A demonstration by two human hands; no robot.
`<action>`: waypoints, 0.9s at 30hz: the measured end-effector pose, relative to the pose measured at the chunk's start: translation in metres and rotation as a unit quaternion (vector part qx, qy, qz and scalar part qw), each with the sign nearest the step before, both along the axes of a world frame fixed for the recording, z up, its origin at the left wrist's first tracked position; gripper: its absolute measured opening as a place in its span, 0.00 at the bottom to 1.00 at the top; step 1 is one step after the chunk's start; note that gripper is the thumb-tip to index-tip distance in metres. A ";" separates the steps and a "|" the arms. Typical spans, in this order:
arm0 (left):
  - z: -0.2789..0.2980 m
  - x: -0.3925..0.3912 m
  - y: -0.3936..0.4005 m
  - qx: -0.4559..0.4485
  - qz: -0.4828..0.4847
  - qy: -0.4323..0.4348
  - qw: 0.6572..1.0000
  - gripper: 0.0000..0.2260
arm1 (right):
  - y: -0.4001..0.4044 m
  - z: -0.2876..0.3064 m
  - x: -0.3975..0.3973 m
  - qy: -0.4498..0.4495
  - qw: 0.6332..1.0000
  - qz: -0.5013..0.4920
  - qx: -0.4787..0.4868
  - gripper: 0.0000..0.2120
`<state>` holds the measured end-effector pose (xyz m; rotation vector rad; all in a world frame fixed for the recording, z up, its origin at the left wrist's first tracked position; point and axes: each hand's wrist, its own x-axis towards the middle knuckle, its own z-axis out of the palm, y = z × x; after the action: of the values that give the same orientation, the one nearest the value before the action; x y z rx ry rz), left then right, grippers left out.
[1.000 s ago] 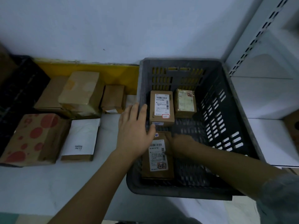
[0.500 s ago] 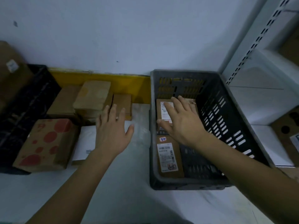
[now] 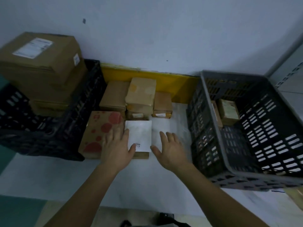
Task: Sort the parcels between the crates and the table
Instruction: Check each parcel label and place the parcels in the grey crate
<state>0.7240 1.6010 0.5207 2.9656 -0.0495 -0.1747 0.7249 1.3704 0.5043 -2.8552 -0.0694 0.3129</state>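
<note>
A flat white-topped parcel (image 3: 139,134) lies on the white table (image 3: 49,176) between my two hands. My left hand (image 3: 117,147) is spread at its left edge, thumb touching the lower left corner, fingers over the red-spotted box (image 3: 100,128). My right hand (image 3: 169,149) hovers open just right of the parcel, apart from it. The grey crate (image 3: 278,164) at the right holds a small taped box (image 3: 227,110) and a brown parcel (image 3: 216,113) along its left wall. Several brown boxes (image 3: 141,95) stand behind the white parcel.
A black crate (image 3: 54,128) at the left carries large stacked cardboard boxes (image 3: 41,66). A yellow strip (image 3: 177,82) runs along the wall behind the table. A white shelf upright (image 3: 288,72) stands behind the grey crate. Something dark lies at the floor near my feet (image 3: 165,217).
My right hand has left the grey crate and come over the table beside the white parcel. My left hand has moved onto that parcel's left edge. The view has swung left.
</note>
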 end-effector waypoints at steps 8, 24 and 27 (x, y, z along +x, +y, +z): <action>-0.025 0.016 0.020 0.011 0.001 0.064 0.998 0.34 | 0.038 -0.065 0.027 0.113 0.991 -0.062 0.027 0.41; -0.048 0.052 0.042 0.034 0.003 0.078 0.996 0.25 | 0.073 -0.105 0.079 0.123 0.953 -0.201 0.191 0.23; -0.041 0.059 0.040 -0.017 0.001 0.049 0.999 0.28 | 0.077 -0.081 0.074 0.130 0.928 -0.232 0.262 0.13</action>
<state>0.7830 1.6409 0.4795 2.9184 -0.0354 -0.3151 0.7988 1.4469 0.4237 -2.1909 0.4919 0.4799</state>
